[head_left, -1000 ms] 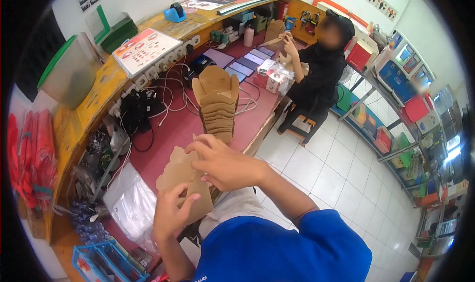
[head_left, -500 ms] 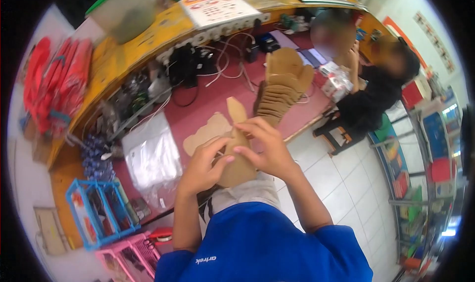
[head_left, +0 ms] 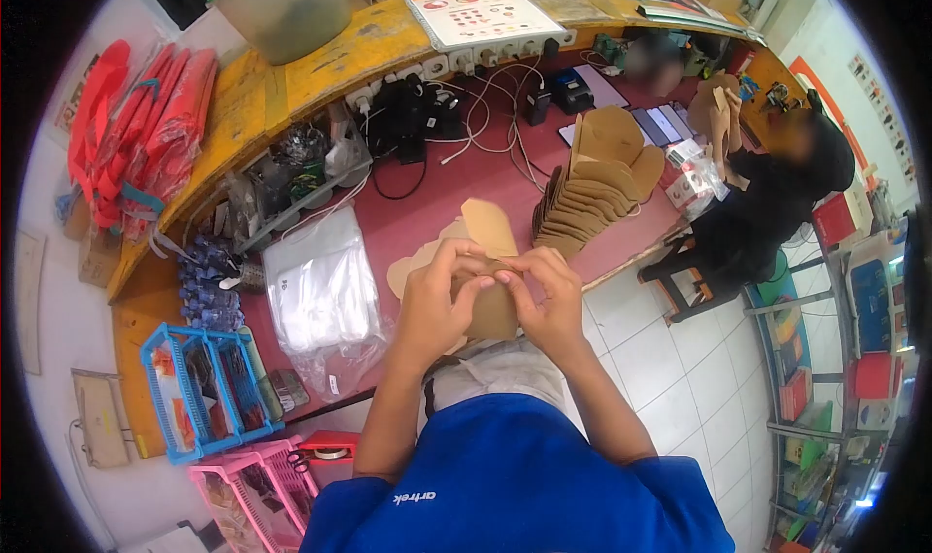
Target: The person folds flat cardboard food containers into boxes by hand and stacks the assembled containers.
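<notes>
A brown cardboard piece (head_left: pixel 490 228) with folded flaps is held close to my body at the desk's near edge. My left hand (head_left: pixel 445 301) pinches it on the left side, thumb and fingers pressed together. My right hand (head_left: pixel 546 296) grips the same piece from the right, its fingertips almost touching those of my left hand. One flap stands up beyond my fingers, and a scalloped part spreads to the left. Just beyond my right hand, a nested stack of brown cardboard boxes (head_left: pixel 592 192) leans on the red desk top (head_left: pixel 427 199).
Clear plastic bags (head_left: pixel 320 286) lie on the left. Blue baskets (head_left: pixel 209 388) and a pink basket (head_left: pixel 257 500) stand at the lower left. Cables (head_left: pixel 485 116) and a black device (head_left: pixel 571 91) are at the back. A co-worker in black (head_left: pixel 767 203) sits at the right, holding cardboard.
The view has swung, shifting the desk items rightward. My hands have come closer together on the cardboard, and a flap that lay lower now stands up.
</notes>
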Demonstrator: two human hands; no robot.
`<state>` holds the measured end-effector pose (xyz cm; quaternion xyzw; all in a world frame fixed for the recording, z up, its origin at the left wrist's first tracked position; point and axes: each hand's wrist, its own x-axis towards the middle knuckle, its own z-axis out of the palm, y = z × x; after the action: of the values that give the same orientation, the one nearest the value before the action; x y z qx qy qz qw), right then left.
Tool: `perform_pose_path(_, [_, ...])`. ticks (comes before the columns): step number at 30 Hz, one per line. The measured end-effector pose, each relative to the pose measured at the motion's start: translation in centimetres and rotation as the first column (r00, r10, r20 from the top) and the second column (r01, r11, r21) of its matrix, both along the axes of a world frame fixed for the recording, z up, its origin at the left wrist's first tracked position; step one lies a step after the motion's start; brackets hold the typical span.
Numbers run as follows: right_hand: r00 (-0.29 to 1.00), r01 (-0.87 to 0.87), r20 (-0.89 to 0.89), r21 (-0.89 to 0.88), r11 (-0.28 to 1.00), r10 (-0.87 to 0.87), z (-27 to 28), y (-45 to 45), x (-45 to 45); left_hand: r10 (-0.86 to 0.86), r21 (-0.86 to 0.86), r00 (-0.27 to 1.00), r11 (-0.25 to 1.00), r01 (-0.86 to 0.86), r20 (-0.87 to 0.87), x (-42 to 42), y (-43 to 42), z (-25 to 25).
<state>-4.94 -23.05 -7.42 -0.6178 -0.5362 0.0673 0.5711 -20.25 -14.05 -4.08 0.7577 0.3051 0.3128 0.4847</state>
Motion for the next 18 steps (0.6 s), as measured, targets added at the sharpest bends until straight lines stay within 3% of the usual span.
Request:
perform_pose_path(1, [1.0, -0.002, 0.002, 0.004, 1.0, 0.002, 0.1, 0.2, 0.2, 0.002, 0.004, 1.0, 1.0, -0.002, 0.002, 0.2, 0.1, 0.1])
perform_pose_path(3, [1.0, -0.015, 0.018, -0.007, 1.0, 0.015, 0.2, 0.4, 0.5, 0.062, 0.336, 0.997, 0.939, -0.075, 0.048, 0.5, 0.3, 0.2])
perform_pose_path(4, [1.0, -0.018, 0.014, -0.01, 1.0, 0.018, 0.3, 0.5, 0.6, 0.065, 0.333, 0.997, 0.94, -0.076, 0.044, 0.6, 0.7, 0.2])
perform_pose_path(6, [0.998, -0.066, 0.011, -0.026, 0.997, 0.067, 0.5, 0.8, 1.1, 0.046, 0.524, 0.999, 0.851, -0.029, -0.021, 0.9, 1.3, 0.1])
perform_pose_path(13, [0.993, -0.118, -0.02, -0.063, 0.991, 0.117, 1.6, 1.3, 1.0, 0.129, 0.49, 0.991, 0.866, -0.094, -0.036, 1.6, 1.3, -0.6])
perform_pose_path(15, [0.995, -0.055, -0.083, -0.002, 0.998, 0.055, 1.3, 1.6, 0.2, 0.234, 0.512, 0.972, 0.838, -0.186, -0.03, 1.7, 1.6, -1.2])
perform_pose_path(18, [1.0, -0.015, 0.004, -0.018, 1.0, 0.015, 0.7, 1.3, 0.7, 0.2, 0.526, 0.98, 0.834, -0.166, -0.007, 1.9, 1.3, -1.2])
